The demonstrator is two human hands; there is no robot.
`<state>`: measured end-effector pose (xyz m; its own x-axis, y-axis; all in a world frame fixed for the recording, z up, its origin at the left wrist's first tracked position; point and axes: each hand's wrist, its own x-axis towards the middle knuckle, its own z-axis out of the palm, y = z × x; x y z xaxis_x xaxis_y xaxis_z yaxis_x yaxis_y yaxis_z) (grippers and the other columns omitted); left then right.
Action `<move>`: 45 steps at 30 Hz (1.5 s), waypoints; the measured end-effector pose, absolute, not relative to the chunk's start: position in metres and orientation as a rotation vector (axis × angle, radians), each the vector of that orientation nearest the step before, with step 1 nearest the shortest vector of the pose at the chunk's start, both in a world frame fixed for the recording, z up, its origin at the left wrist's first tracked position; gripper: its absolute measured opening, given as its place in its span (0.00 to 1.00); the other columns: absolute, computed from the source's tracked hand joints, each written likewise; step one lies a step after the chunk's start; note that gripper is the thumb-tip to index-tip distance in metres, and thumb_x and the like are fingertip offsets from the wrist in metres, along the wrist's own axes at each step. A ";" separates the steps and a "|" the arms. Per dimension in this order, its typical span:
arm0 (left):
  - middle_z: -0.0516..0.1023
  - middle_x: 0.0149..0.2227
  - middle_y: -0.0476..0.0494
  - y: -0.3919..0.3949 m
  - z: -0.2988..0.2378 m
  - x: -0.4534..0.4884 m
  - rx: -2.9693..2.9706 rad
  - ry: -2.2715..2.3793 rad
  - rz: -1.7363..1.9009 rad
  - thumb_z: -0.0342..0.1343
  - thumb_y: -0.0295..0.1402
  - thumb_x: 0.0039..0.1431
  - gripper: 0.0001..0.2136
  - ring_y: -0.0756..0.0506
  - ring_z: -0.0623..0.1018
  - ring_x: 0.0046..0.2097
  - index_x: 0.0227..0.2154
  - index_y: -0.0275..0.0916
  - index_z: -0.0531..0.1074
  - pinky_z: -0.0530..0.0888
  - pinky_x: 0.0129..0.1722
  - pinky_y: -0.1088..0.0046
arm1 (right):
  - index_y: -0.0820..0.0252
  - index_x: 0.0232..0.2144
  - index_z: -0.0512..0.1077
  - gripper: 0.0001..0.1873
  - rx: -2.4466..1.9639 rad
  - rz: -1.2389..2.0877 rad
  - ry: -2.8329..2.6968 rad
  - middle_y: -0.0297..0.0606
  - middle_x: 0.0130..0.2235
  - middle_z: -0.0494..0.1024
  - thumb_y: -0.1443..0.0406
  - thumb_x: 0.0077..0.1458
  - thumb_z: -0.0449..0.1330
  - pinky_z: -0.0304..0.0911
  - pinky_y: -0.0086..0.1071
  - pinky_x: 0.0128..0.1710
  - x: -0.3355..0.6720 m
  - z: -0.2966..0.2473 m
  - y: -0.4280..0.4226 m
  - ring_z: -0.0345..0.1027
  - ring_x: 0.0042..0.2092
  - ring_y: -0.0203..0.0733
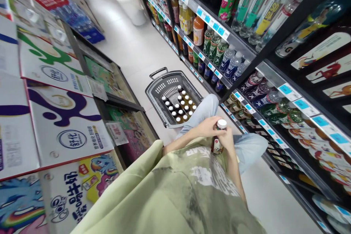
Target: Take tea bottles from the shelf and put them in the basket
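In front of my shirt I hold a dark brown drink bottle (217, 145) with a white cap and a red-and-white label. My right hand (226, 138) is wrapped round its upper part. The fingers of my left hand (208, 126) close on the bottle's neck from the other side, just below the cap; some fingertips are hidden. Beyond my bent knee, a grey plastic shopping basket (155, 91) stands on the floor, its handle at the far end. Inside it, several white-capped bottles (184, 105) of dark and amber drink stand upright in close rows.
Drink shelves (241, 49) with price tags line the right side, close to my knees. Stacked milk cartons (68, 117) and a low display rack (124, 98) border the left. Farther along the pale floor (120, 40) are a white bucket (130, 3) and shrink-wrapped bottle packs (79, 22).
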<state>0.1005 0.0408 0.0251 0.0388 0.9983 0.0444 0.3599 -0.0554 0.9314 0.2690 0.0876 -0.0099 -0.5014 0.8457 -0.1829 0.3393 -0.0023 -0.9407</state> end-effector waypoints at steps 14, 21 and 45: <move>0.79 0.26 0.47 0.023 0.062 0.066 1.936 1.881 0.819 0.59 0.41 0.60 0.10 0.47 0.74 0.26 0.28 0.41 0.74 0.65 0.29 0.70 | 0.59 0.45 0.75 0.20 -0.923 1.550 -2.010 0.40 0.37 0.85 0.60 0.49 0.66 0.71 0.36 0.34 0.224 0.014 0.076 0.79 0.36 0.49; 0.77 0.24 0.44 0.017 0.083 0.007 1.779 2.497 0.807 0.55 0.45 0.67 0.16 0.46 0.77 0.28 0.28 0.39 0.73 0.63 0.30 0.71 | 0.60 0.70 0.61 0.38 -0.735 1.345 -2.066 0.53 0.67 0.72 0.52 0.64 0.63 0.65 0.48 0.68 0.166 -0.009 0.071 0.67 0.68 0.55; 0.79 0.55 0.30 -0.008 -0.061 -0.133 1.131 2.626 -0.204 0.44 0.49 0.78 0.23 0.35 0.79 0.56 0.60 0.35 0.68 0.72 0.45 0.66 | 0.60 0.58 0.77 0.21 -0.575 0.932 -2.516 0.47 0.65 0.76 0.64 0.69 0.52 0.45 0.54 0.76 0.182 -0.134 0.057 0.60 0.72 0.53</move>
<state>-0.1325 -0.0081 -0.0609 -0.6570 0.6900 -0.3037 0.7287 0.6845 -0.0211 0.1824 0.0574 -0.1338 -0.8375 0.5009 0.2185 0.2376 0.6937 -0.6799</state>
